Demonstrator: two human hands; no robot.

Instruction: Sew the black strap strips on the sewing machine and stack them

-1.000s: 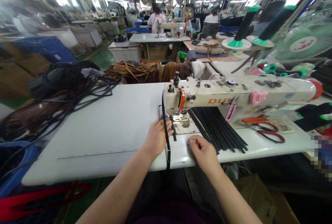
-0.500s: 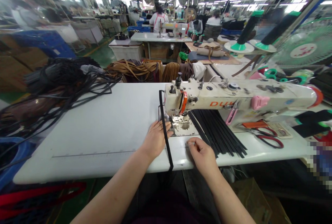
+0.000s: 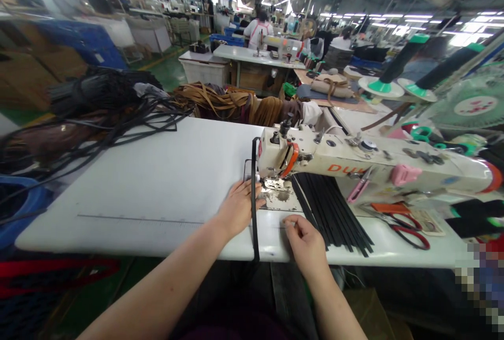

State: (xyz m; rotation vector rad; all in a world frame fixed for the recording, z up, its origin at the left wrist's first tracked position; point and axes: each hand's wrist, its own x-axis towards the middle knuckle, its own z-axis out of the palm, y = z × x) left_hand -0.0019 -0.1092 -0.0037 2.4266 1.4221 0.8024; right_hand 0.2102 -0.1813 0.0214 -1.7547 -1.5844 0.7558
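Note:
Left of the needle plate (image 3: 281,193) of the sewing machine (image 3: 378,159), my left hand (image 3: 238,209) lies flat on the white table, fingers stretched toward the presser foot. A long black strap (image 3: 254,224) runs down across its fingers from beside the machine head and over the table's front edge. My right hand (image 3: 303,235) rests near the front edge, thumb and forefinger pinched together. Whatever is between those fingertips, if anything, is too small to make out. Beside that hand, several black strips (image 3: 334,214) lie fanned out under the machine arm.
Red-handled scissors (image 3: 409,227) lie at the right by the machine base. Pink thread snips (image 3: 359,188) hang on its arm. A tangle of black cords (image 3: 114,119) covers the table's back left corner. Thread cones (image 3: 401,64) stand at the right; a blue basket (image 3: 23,198) is at left.
The head view has turned and tilted a little, so the scene sits differently. Both hands keep nearly the same places by the machine, and the strap hangs a bit straighter.

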